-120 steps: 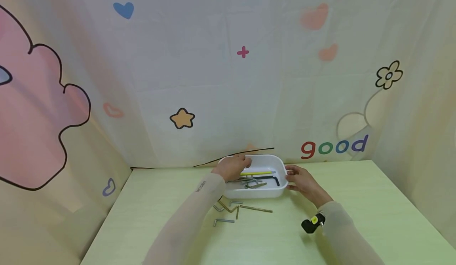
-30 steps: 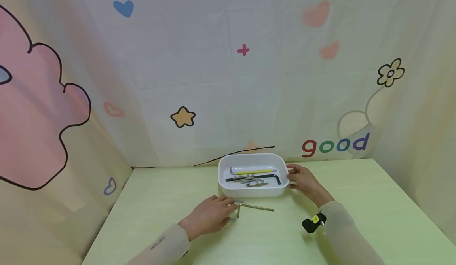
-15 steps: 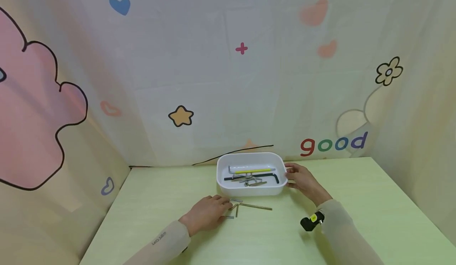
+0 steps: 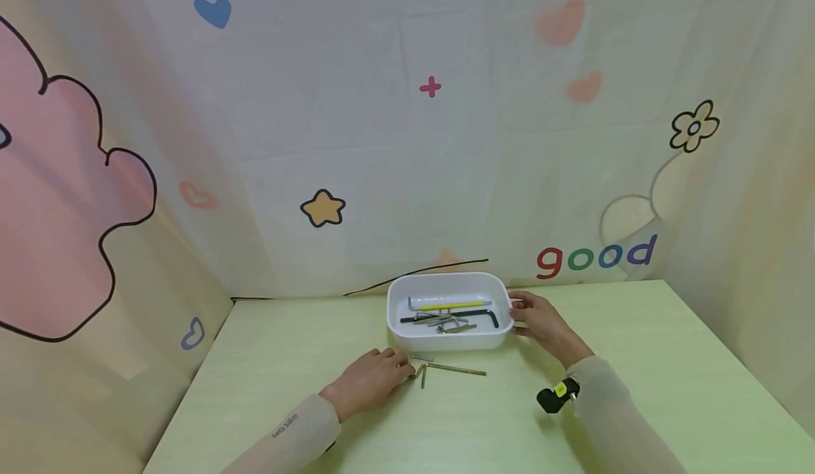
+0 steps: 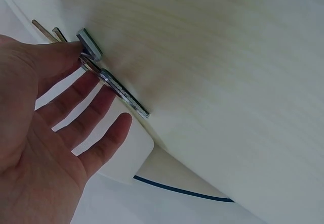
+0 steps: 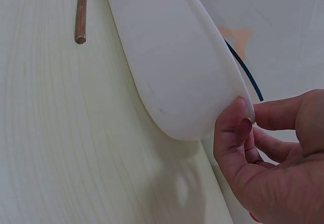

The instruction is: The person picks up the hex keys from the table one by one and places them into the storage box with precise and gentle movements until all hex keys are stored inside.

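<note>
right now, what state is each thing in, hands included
white tray, upright, uncovered, loaded
yellow rod, lying in tray
black hex key, lying in tray
long gold hex key, lying on table
silver hex key, pinched, partly hidden
left hand, pinching silver hex key
right hand, gripping tray's right end

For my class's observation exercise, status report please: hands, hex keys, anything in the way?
Left hand pinching a silver hex key. Right hand gripping the white tray by its rim. Gold hex keys loose, outside it. Nothing plainly blocking the tray.
</note>
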Motion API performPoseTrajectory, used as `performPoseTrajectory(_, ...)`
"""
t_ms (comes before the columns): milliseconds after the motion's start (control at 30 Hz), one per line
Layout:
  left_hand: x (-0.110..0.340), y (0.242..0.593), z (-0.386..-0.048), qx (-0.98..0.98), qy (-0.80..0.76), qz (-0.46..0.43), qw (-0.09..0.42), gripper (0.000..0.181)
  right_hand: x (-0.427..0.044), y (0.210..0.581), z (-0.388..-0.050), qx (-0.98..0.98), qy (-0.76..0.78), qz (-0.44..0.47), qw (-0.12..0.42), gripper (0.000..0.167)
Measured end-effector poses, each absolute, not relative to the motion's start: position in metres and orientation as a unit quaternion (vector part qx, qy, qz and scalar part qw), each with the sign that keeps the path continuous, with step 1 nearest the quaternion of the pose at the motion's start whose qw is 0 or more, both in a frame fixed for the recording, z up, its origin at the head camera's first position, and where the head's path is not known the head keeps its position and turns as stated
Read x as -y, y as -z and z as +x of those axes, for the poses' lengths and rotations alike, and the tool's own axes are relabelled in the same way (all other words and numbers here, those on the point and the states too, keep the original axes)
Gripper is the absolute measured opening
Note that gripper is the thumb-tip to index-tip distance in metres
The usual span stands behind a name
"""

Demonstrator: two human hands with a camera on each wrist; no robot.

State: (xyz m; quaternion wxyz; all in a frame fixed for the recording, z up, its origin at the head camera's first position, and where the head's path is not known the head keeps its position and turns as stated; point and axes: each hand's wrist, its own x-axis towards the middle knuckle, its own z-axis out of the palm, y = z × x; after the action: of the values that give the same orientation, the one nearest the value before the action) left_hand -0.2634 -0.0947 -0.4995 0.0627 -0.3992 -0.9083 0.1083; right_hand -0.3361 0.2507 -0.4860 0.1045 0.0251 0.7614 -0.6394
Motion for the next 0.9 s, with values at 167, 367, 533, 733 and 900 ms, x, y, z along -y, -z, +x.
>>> performPoseTrajectory(167,0.0942,0.4988,-0.2643,0.905,-0.107,-0.405,0.069,0.02,-0.2505,0.4854,-0.3363,-0.761,0.64,0.024,0.105,0.048)
performPoseTrajectory(367,0.0935,0.4973,-0.2652,0.904,-0.103,-0.411,0.064,0.016,-0.2495,0.4838,-0.3362,-0.763,0.637,0.031,0.106,0.048)
performPoseTrajectory(533,0.094,0.4988,-0.2661,0.902,-0.092,-0.417,0.063,0.013,-0.2488,0.4833,-0.3356,-0.763,0.635,0.04,0.111,0.048)
performPoseTrajectory(733,0.0945,0.4995,-0.2661,0.9,-0.069,-0.425,0.069,0.011,-0.2489,0.4827,-0.3357,-0.763,0.636,0.039,0.112,0.048)
performPoseTrajectory(900,0.0941,0.4993,-0.2669,0.9,-0.063,-0.426,0.063,0.011,-0.2486,0.4823,-0.3354,-0.763,0.634,0.044,0.116,0.049)
